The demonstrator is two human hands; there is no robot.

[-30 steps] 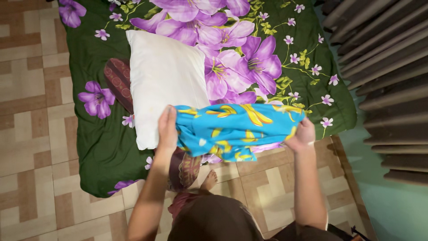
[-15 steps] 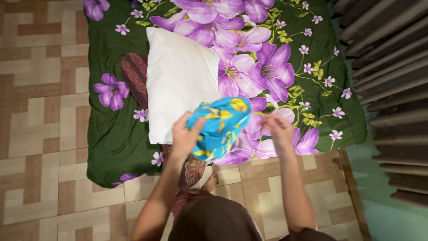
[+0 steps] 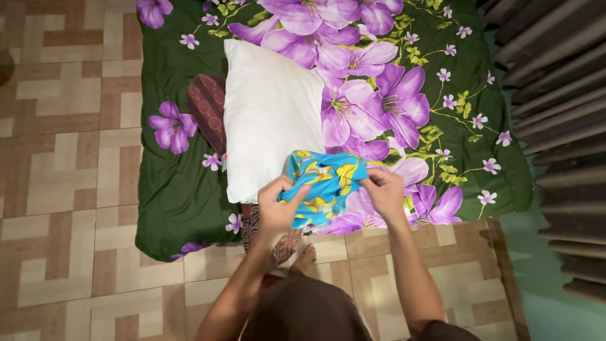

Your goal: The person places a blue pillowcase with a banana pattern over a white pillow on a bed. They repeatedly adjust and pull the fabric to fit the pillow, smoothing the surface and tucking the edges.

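1. Blue cloth w/ yellow pattern (image 3: 325, 186): bunched into a compact wad, held in the air above the near edge of the mattress, just off the white pillow's near-right corner.
2. Left hand (image 3: 278, 208): fingers closed on the cloth's left side, thumb on top; lower part of the cloth hangs past the palm.
3. Right hand (image 3: 384, 192): fingers pinched shut on the cloth's right edge, knuckles up.
4. Both forearms run up from the bottom edge of the view and converge on the cloth.
5. White pillow (image 3: 271, 113): lies flat on the mattress, long side running away from the person, left of centre.
6. Maroon patterned fabric (image 3: 207, 107): shows from under the pillow's left side; a like piece shows near the mattress near edge, below the left hand.
7. Mattress (image 3: 177, 183): dark green cover w/ large purple flowers, on the floor.
8. Tiled floor (image 3: 63, 189): brown/beige pattern, left of and in front of the mattress.
9. Bare foot (image 3: 305, 257): on the tiles, at the mattress near edge.
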